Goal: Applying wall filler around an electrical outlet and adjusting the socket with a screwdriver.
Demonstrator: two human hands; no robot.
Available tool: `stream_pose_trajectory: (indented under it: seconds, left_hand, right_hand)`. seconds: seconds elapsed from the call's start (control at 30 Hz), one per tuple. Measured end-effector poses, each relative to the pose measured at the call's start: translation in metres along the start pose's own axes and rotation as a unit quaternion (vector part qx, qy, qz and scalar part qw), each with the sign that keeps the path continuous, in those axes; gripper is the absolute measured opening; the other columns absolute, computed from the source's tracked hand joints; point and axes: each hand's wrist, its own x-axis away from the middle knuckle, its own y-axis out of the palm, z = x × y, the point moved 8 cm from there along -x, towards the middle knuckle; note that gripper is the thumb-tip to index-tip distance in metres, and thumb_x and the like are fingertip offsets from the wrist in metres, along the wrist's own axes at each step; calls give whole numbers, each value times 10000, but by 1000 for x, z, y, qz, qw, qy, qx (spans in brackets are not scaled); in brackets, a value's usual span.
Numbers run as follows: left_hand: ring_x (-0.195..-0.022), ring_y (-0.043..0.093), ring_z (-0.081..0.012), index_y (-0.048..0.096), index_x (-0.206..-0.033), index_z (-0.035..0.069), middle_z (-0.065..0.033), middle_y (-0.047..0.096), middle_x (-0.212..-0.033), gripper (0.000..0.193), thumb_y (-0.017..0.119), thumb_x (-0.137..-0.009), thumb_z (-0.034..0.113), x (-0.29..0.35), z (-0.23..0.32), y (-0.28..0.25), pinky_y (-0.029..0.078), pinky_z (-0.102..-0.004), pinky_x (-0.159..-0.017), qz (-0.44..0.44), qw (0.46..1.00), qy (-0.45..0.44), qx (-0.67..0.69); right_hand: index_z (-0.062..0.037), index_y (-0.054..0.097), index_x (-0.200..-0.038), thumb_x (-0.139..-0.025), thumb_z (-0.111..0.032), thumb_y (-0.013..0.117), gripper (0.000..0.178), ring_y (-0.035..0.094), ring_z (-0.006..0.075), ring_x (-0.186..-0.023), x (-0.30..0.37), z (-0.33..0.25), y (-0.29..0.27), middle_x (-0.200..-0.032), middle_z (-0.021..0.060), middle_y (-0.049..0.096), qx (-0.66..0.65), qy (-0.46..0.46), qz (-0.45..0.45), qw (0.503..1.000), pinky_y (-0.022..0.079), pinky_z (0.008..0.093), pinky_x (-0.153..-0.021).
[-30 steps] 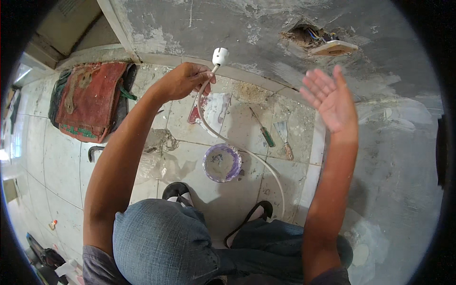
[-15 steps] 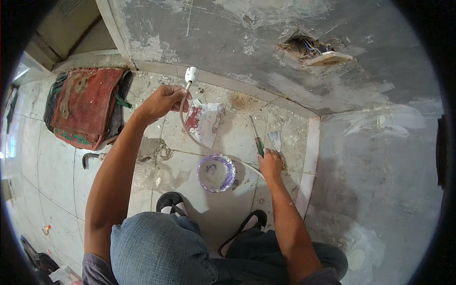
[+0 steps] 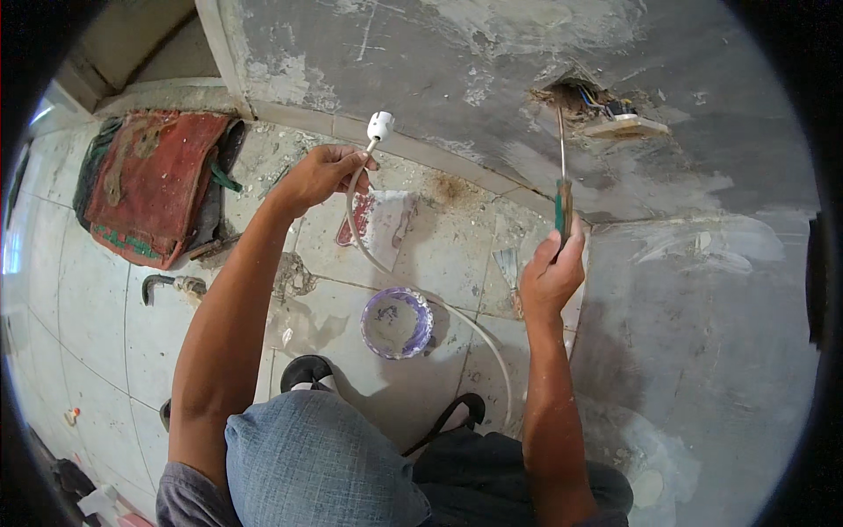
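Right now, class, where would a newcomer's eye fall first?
Probably the ragged hole with exposed wires in the grey wall, upper right, with the screwdriver in the right hand pointing at it. Next, the white connector near upper centre, its cable pinched in the left hand. Then the worn red bundle on the floor, upper left.

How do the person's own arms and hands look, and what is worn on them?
The left hand and right hand wear no gloves, and no wristband shows. Both forearms are uncovered; the plain grey sleeves are short.
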Motion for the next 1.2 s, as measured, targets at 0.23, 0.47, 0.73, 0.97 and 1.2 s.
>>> stream_pose_trajectory:
  seconds: [0.23, 0.47, 0.73, 0.97, 1.2]
  left_hand:
    - [-731, 638, -145, 664, -1007, 24, -62, 662, -775, 332, 488, -997, 306, 1, 0, -1, 510, -289, -728, 14, 1000, 3, -4]
    - [-779, 625, -142, 648, -1002, 45, -47, 649, -822, 334, 480, -1000, 335, 8, 0, -3, 503, -287, -778, 2, 1000, -19, -13]
    - [-726, 633, -129, 672, -994, 46, -43, 657, -775, 318, 492, -997, 309, 7, 5, -3, 508, -275, -706, 24, 1000, -3, -8]
    - [-722, 630, -127, 676, -999, 46, -41, 657, -775, 314, 500, -995, 307, 9, 6, 0, 509, -277, -710, 15, 1000, -16, 0]
    - [-737, 641, -133, 676, -999, 44, -45, 657, -774, 316, 499, -995, 306, 11, 11, 2, 512, -281, -719, 11, 1000, -9, -12]
  right_hand:
    - [30, 503, -1250, -903, -105, 540, 374, 644, 371, -747, -35, -15, -11, -908, 226, 642, 64, -39, 52, 996, 494, 420, -615]
    - [21, 580, -1187, -908, -107, 537, 310, 641, 281, -650, -50, -28, -14, -789, 183, 647, -9, 74, -21, 997, 477, 363, -569]
    - [14, 609, -1149, -914, -130, 533, 286, 582, 196, -586, -56, -22, -40, -729, 131, 628, -60, 13, 59, 996, 453, 336, -548]
    - [-14, 611, -1147, -911, -151, 534, 283, 613, 281, -579, -64, -40, -22, -694, 162, 622, -17, 27, 12, 999, 462, 378, -548]
    - [9, 610, -1158, -921, -174, 538, 308, 555, 193, -567, -51, -8, -29, -693, 122, 598, -86, 110, 49, 989, 441, 339, -553]
